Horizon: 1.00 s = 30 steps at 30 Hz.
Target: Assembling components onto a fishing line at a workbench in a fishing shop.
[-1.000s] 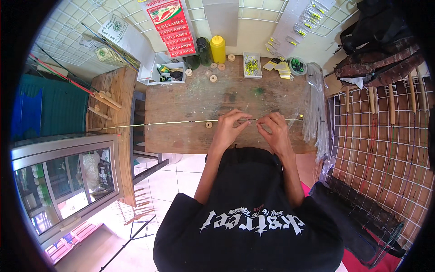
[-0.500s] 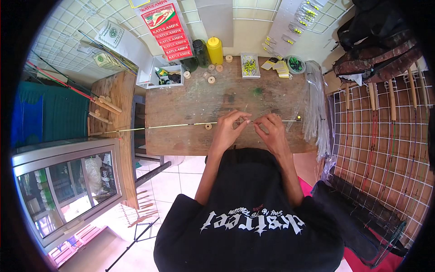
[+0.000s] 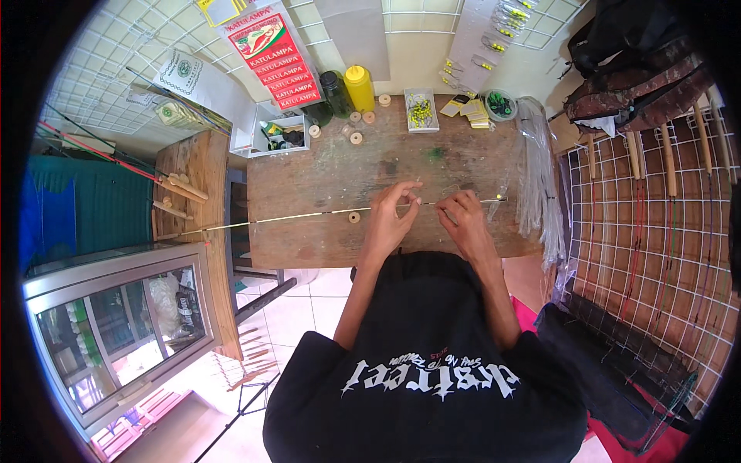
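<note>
A thin pale-yellow fishing rod (image 3: 289,217) with dark bands stretches across the workbench (image 3: 309,174), and its slim end passes between my hands. My left hand (image 3: 392,214) is bent over the rod, fingers curled and thumb close to it; whatever fine thing it pinches is too small to see. To its right, my right hand (image 3: 463,217) has thumb and fingers drawn together at the rod, with a wisp of fine clear line showing above the fingertips. A small yellow bead (image 3: 501,197) sits by the rod's right end. One wooden spool (image 3: 354,217) lies just below the rod.
Along the bench's back stand a white box of small items (image 3: 279,137), a yellow squeeze bottle (image 3: 359,89), a tray of yellow-green beads (image 3: 421,110) and a round tub (image 3: 500,106). Clear plastic sleeves (image 3: 538,177) hang over the right edge. A glass-fronted cabinet (image 3: 123,324) is left.
My fingertips, which met over the rod, have come apart, leaving a gap between the hands. The left hand moved slightly left, the right slightly right. The view shifted a little.
</note>
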Motion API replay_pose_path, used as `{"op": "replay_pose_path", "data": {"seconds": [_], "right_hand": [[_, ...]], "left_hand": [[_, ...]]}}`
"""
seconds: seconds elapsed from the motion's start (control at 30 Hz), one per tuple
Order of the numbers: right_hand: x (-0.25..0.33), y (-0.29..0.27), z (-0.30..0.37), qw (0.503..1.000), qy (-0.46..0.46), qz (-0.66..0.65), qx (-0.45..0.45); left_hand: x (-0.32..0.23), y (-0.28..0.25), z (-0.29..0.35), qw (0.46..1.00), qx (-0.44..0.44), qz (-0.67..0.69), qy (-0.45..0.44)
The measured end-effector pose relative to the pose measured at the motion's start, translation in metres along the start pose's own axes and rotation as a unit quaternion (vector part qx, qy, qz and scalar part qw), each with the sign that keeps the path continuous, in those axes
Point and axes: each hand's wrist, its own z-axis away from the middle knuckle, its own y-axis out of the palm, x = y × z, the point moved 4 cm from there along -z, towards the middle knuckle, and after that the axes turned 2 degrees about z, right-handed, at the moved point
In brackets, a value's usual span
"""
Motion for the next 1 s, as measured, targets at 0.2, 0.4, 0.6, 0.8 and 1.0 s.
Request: {"op": "replay_pose_path", "data": {"seconds": [0.2,0.4,0.6,0.8,1.0], "right_hand": [[-0.001,0.005,0.001,1.0,0.011,-0.013,0.006],[0.004,0.006,-0.002,1.0,-0.009,-0.002,0.006],[0.003,0.003,-0.005,0.999,-0.031,0.005,-0.008],[-0.006,0.003,-0.006,1.0,-0.01,-0.016,0.024],[-0.01,-0.001,-0.01,0.998,-0.016,-0.024,0.064]], "left_hand": [[0.009,0.017,0.002,0.983,-0.025,0.145,-0.112],[0.014,0.025,0.004,0.977,-0.056,0.173,-0.108],[0.018,0.027,0.004,0.978,-0.029,0.17,-0.115],[0.023,0.027,0.002,0.977,0.019,0.176,-0.114],[0.025,0.025,0.002,0.967,0.037,0.214,-0.131]]}}
